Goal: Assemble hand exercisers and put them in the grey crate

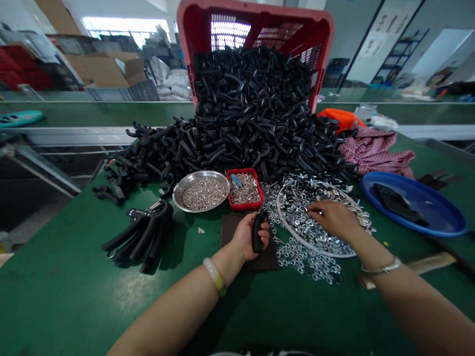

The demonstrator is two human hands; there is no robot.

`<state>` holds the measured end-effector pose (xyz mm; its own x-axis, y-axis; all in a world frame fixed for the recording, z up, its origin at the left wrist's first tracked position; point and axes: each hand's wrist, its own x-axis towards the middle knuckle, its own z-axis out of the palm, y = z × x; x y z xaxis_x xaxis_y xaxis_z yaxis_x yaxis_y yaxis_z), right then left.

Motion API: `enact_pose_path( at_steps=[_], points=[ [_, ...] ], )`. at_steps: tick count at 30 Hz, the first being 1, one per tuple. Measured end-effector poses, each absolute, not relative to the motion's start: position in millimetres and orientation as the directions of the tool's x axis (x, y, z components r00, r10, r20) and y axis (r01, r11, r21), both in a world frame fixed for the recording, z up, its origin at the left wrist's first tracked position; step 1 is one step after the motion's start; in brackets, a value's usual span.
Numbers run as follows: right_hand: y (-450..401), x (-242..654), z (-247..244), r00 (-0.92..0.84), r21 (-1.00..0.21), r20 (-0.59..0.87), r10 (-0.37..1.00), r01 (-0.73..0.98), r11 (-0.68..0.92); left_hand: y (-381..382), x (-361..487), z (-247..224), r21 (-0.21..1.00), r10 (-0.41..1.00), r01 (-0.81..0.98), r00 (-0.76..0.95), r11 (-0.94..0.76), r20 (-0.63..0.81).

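Upright in my left hand [248,236] is a black handle-like part [258,233], held over a dark brown mat [228,227]. My right hand [331,216] reaches over the pile of small silvery metal pieces [298,221], its fingers pinched together; what they hold is too small to make out. Behind my left hand stands a red box [245,191] of small pins. To its left is a metal bowl [205,192] full of tiny metal pieces. Several black handles [144,234] lie grouped on the green table at the left.
A red crate [254,12] lies tipped, its heap of black parts [255,116] spilling across the table. At the right are a blue tray [442,219] with a dark flat object, a wooden-handled tool [429,263] under my right forearm, and a checkered cloth [382,154].
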<state>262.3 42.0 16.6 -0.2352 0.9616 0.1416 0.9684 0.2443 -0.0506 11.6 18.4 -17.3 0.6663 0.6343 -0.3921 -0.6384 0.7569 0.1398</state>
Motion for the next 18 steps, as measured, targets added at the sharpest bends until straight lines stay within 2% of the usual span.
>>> enact_pose_path(
  at_steps=[4,8,10,12,18],
  points=[
    [46,251,19,-0.198,-0.175,0.244,0.949,0.954,0.244,19,16,-20,0.167,0.616,-0.603,0.694,0.780,-0.373],
    [37,209,26,-0.228,-0.557,0.191,0.955,0.776,0.297,18,22,-19,0.190,0.592,-0.566,0.716,0.802,-0.369],
    [32,186,27,-0.286,-0.666,0.164,0.944,0.674,0.320,16,25,-18,0.190,0.591,-0.564,0.718,0.804,-0.367],
    [28,169,25,-0.313,-0.650,0.190,0.931,0.670,0.358,14,25,-16,0.174,0.594,-0.575,0.713,0.799,-0.373],
    [25,159,19,-0.370,-0.474,0.202,0.907,0.773,0.421,10,21,-16,0.086,0.586,-0.605,0.713,0.792,-0.385]
  ],
)
